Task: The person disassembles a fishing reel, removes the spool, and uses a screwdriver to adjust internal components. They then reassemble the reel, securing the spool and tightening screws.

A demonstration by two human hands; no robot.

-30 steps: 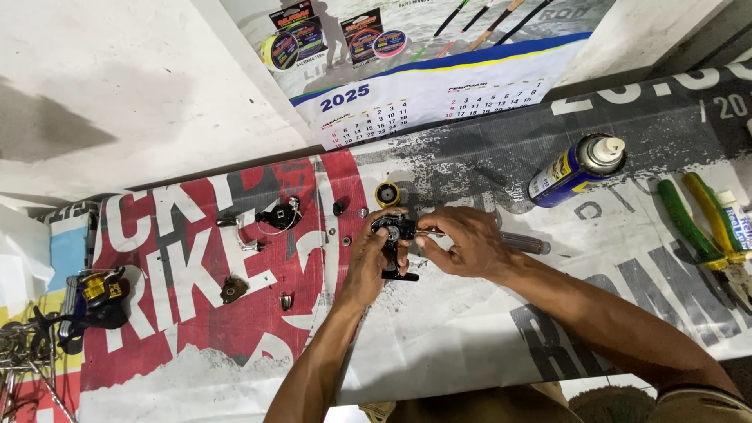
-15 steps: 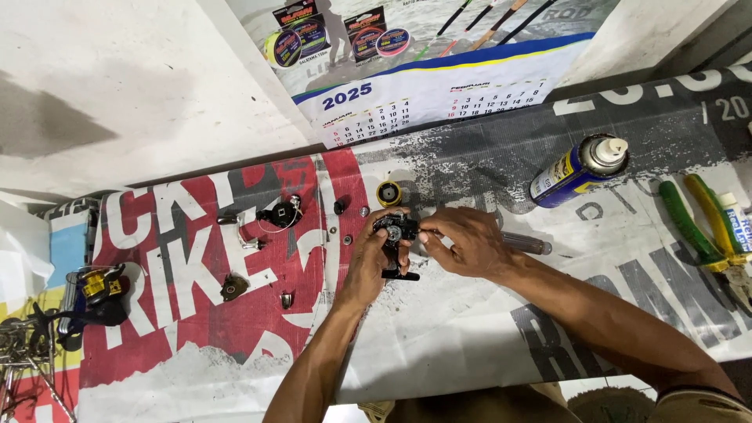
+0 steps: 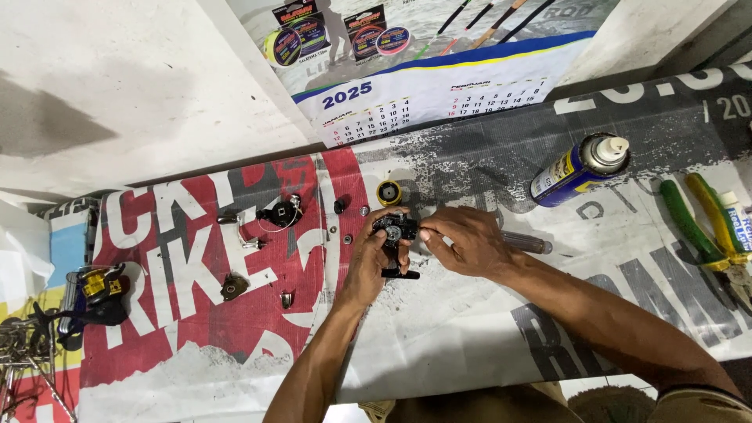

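Head view: left hand [image 3: 366, 262] and right hand [image 3: 462, 239] together, clamped on black reel body [image 3: 394, 230].

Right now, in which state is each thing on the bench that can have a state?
black reel body: opened, held up off the bench by both hands.
left hand: gripping the reel body from below.
right hand: fingertips pinched at the reel body.
spray can: lying on its side, white nozzle on.
green-handled pliers: lying flat, untouched.
gold spool: loose on the bench, apart from the reel.
yellow and black reel: assembled, lying at the bench's left end.
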